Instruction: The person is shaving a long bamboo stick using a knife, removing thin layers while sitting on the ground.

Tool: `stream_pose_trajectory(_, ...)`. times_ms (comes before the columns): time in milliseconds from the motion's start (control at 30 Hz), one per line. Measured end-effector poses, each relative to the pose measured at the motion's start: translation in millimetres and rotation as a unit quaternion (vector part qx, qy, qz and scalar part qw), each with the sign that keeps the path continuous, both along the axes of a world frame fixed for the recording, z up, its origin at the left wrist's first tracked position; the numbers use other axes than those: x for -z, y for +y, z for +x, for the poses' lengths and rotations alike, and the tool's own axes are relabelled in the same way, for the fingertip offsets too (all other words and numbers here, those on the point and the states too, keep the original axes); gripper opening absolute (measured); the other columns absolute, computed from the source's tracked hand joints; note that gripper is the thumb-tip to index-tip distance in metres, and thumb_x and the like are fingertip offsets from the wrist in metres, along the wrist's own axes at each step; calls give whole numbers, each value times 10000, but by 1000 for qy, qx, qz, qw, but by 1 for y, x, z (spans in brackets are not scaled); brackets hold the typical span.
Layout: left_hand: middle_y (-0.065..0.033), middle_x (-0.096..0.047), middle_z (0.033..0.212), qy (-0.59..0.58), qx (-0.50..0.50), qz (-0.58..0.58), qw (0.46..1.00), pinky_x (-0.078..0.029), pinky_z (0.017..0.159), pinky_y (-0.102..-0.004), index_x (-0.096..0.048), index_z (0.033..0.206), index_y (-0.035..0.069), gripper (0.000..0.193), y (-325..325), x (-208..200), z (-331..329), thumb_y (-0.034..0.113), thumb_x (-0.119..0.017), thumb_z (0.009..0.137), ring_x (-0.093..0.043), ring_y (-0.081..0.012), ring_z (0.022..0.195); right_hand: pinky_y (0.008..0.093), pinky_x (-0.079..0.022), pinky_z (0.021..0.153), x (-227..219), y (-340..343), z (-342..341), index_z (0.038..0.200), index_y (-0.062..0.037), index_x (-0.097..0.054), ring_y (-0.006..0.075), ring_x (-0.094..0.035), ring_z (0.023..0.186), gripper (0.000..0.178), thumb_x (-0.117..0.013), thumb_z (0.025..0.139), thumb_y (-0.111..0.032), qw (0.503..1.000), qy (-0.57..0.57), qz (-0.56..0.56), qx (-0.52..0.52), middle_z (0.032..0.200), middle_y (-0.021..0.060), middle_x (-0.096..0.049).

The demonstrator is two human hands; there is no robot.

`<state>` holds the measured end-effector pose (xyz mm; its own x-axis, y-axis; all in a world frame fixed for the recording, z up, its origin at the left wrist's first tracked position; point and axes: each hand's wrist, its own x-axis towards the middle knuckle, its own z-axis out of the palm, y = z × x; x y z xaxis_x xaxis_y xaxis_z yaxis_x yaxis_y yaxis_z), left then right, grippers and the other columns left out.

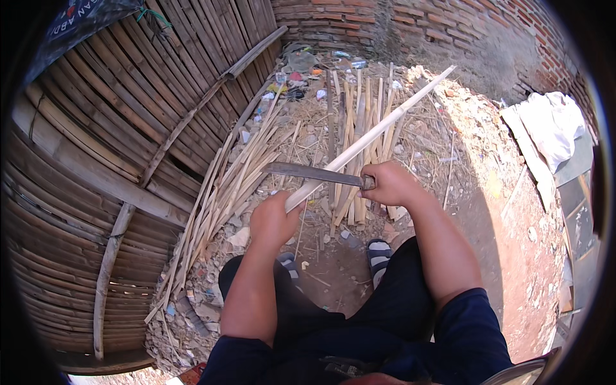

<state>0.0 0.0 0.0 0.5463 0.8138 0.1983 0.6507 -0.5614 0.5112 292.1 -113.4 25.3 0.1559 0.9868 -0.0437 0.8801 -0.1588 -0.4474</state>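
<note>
Bamboo wall (115, 106) stands leftmost; thin strips (239, 172) lie alongside. Left hand (274, 221) grips the lower end of a pale stick (372, 136), slanting up rightward. Knife (301, 171) crosses over it; right hand (388, 183) clenches the handle.

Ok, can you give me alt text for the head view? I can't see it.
The left hand grips the near end of a pale pole; the right hand holds a knife, its blade crossing over the pole. Thin sticks lie on littered ground ahead and to the left, with a slatted wall at left and a brick wall beyond.
</note>
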Motion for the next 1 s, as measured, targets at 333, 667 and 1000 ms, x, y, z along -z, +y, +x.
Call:
stream_pose_trajectory(333, -205, -717, 781, 1, -1, 6, 1000, -534, 707, -512, -734, 967, 26, 332, -2, -2, 3, 349, -799, 929, -712, -430, 774, 493, -556, 844, -2, -8, 27, 1106, -34, -743, 424, -726, 961, 454, -884, 821, -359, 996, 46, 22, 78, 964, 230, -743)
stream_pose_trajectory(667, -202, -726, 796, 15, 4, 9, 1000, -541, 728, -524, -737, 979, 35, 334, -2, -1, 1, 358, -799, 928, -717, -429, 794, 519, -561, 843, 1, -3, 12, 1110, -44, -736, 426, -726, 942, 447, -867, 829, -366, 1000, 11, 1, 16, 939, 225, -742)
stream_pose_trajectory(1000, -209, -742, 835, 15, -2, -2, 1000, -548, 735, -515, -755, 1079, 35, 369, -3, -2, 1, 364, -811, 921, -728, -426, 811, 476, -548, 781, 2, -6, 17, 1069, -40, -740, 400, -718, 873, 423, -903, 806, -328, 998, 34, 46, 28, 883, 208, -725)
